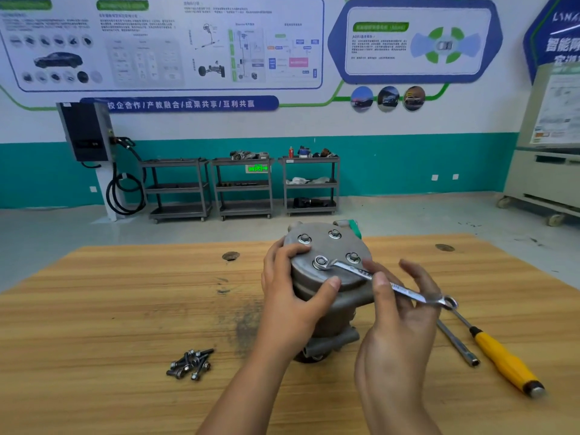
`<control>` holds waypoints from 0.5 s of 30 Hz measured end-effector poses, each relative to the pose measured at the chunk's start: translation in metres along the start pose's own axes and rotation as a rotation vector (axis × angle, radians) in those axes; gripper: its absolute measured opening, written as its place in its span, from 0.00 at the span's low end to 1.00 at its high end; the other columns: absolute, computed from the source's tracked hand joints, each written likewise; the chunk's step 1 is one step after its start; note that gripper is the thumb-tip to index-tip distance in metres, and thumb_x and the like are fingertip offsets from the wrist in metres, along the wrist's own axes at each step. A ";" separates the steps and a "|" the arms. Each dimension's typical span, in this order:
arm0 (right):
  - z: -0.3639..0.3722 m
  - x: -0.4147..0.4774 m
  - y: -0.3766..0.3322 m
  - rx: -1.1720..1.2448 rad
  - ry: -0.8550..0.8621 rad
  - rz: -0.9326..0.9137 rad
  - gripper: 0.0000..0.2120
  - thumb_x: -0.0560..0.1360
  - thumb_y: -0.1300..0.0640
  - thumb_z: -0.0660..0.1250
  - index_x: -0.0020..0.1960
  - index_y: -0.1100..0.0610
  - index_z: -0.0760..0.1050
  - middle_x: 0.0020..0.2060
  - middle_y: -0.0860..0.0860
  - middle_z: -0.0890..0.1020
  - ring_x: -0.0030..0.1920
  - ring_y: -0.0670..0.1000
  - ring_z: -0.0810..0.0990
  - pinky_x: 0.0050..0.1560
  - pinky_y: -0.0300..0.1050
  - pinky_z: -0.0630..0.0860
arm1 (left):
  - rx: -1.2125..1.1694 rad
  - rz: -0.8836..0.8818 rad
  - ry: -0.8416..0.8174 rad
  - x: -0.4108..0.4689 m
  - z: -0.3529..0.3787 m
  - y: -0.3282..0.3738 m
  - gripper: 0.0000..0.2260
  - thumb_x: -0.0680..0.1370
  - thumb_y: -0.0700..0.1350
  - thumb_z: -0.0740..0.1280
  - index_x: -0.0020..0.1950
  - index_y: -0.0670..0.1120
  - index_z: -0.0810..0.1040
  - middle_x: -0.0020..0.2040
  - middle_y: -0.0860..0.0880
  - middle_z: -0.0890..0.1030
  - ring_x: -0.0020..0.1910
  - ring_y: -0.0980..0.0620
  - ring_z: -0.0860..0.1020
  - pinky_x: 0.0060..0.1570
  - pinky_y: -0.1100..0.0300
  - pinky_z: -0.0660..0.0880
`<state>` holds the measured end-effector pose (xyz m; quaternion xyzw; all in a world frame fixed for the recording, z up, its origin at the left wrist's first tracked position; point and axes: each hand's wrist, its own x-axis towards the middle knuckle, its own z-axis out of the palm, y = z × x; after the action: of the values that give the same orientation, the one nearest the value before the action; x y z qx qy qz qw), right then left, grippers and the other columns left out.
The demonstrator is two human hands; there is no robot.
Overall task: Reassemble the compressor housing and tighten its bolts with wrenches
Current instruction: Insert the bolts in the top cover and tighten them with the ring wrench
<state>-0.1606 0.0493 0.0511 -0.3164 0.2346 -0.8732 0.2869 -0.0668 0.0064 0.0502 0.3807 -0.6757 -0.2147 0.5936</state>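
Compressor housing (332,248) is stood mid-desk (125,309), nearer the far edge. It is gripped at its cover by the left hand (292,296), fingers curled. Wrench (351,269), pinched by the right hand (398,312), is seated on the near-left bolt (320,262).

Wrench (351,269) on bolt (320,262) — left hand (292,293), housing (329,248)

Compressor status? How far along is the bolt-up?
Done: cover on the compressor housing, four bolts seated. In hand: left hand grips the housing, right hand holds a wrench on the near-left bolt. Left: tightness of the others can't be judged; loose bolts lie on the table.
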 end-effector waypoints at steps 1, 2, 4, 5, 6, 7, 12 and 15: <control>-0.001 -0.008 0.001 -0.092 -0.014 -0.085 0.11 0.73 0.61 0.68 0.48 0.45 0.75 0.45 0.49 0.85 0.50 0.46 0.82 0.50 0.35 0.77 | 0.016 -0.004 0.006 -0.001 0.001 0.000 0.19 0.63 0.62 0.67 0.52 0.71 0.66 0.66 0.55 0.65 0.68 0.54 0.65 0.66 0.56 0.65; -0.001 -0.015 0.003 -0.230 -0.047 -0.188 0.09 0.72 0.58 0.68 0.47 0.45 0.78 0.46 0.46 0.84 0.51 0.45 0.81 0.52 0.37 0.76 | 0.029 -0.001 0.002 -0.002 0.001 0.003 0.20 0.63 0.62 0.67 0.52 0.70 0.66 0.66 0.54 0.65 0.68 0.53 0.65 0.66 0.55 0.65; -0.003 -0.030 0.006 -0.499 -0.171 -0.386 0.09 0.72 0.53 0.66 0.51 0.45 0.80 0.51 0.42 0.82 0.55 0.46 0.78 0.55 0.41 0.73 | 0.025 -0.033 -0.003 0.001 0.001 0.006 0.19 0.63 0.61 0.67 0.52 0.68 0.67 0.66 0.52 0.65 0.67 0.52 0.65 0.66 0.54 0.66; -0.002 -0.035 0.010 -0.600 -0.238 -0.483 0.12 0.72 0.53 0.66 0.55 0.47 0.80 0.54 0.43 0.82 0.57 0.48 0.76 0.57 0.44 0.72 | 0.009 -0.046 -0.012 0.002 0.001 0.009 0.19 0.64 0.60 0.69 0.52 0.66 0.67 0.67 0.51 0.65 0.67 0.51 0.65 0.66 0.54 0.66; -0.002 -0.040 0.013 -0.675 -0.292 -0.556 0.14 0.72 0.53 0.66 0.58 0.48 0.79 0.57 0.44 0.81 0.58 0.49 0.75 0.58 0.47 0.71 | -0.009 -0.054 -0.008 0.003 -0.002 0.011 0.19 0.65 0.56 0.71 0.52 0.64 0.68 0.67 0.49 0.65 0.67 0.50 0.66 0.66 0.54 0.66; 0.002 -0.042 0.014 -0.738 -0.329 -0.614 0.15 0.73 0.53 0.65 0.59 0.50 0.78 0.58 0.46 0.80 0.60 0.49 0.73 0.58 0.49 0.70 | -0.009 -0.060 0.022 -0.001 0.000 0.008 0.19 0.68 0.51 0.74 0.51 0.61 0.68 0.67 0.48 0.65 0.66 0.51 0.67 0.66 0.55 0.66; 0.018 -0.027 0.004 -0.965 -0.527 -0.835 0.14 0.72 0.55 0.64 0.56 0.51 0.81 0.51 0.48 0.83 0.53 0.51 0.73 0.49 0.55 0.74 | 0.588 -0.055 0.249 -0.033 0.020 0.015 0.10 0.75 0.33 0.64 0.51 0.45 0.70 0.61 0.34 0.75 0.55 0.47 0.79 0.61 0.56 0.67; 0.055 -0.018 0.000 -1.431 -0.501 -0.720 0.08 0.70 0.54 0.71 0.49 0.49 0.82 0.43 0.45 0.81 0.47 0.49 0.77 0.51 0.49 0.68 | 0.540 -0.189 0.078 -0.024 0.015 0.023 0.08 0.77 0.34 0.58 0.53 0.44 0.70 0.48 0.38 0.73 0.49 0.40 0.79 0.55 0.47 0.68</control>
<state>-0.1111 0.0487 0.0816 -0.6622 0.5460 -0.4557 -0.2359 -0.0868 0.0365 0.0491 0.5942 -0.6465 -0.0667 0.4738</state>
